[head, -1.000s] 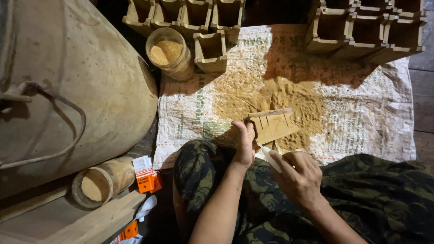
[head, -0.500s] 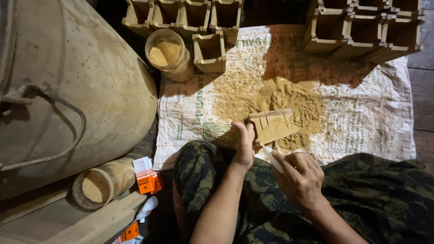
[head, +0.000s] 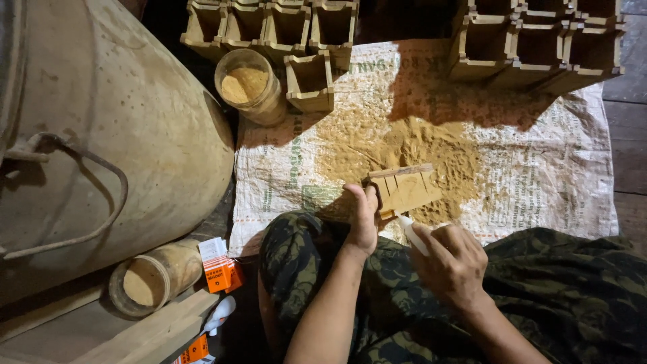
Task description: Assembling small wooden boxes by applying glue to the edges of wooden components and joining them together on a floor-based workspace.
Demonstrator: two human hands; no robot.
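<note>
Two hands worked over a woven sack (head: pixel 552 175) spread on the floor. Head view: the left hand (head: pixel 364 219) had its grip closed on the edge of a small slatted wooden box (head: pixel 404 189), which rested on a mound of tan sawdust (head: pixel 397 145). The right hand (head: pixel 451 259) was wrapped around a white glue bottle (head: pixel 411 232), its nozzle near the box's lower edge. Risk, by judgement: loose powder could foul a wet joint, or the thin slats shift under the thumb. Matching rough boxes (head: pixel 310 81) and a clear sawdust jar (head: pixel 248 84) stood nearby.
</note>
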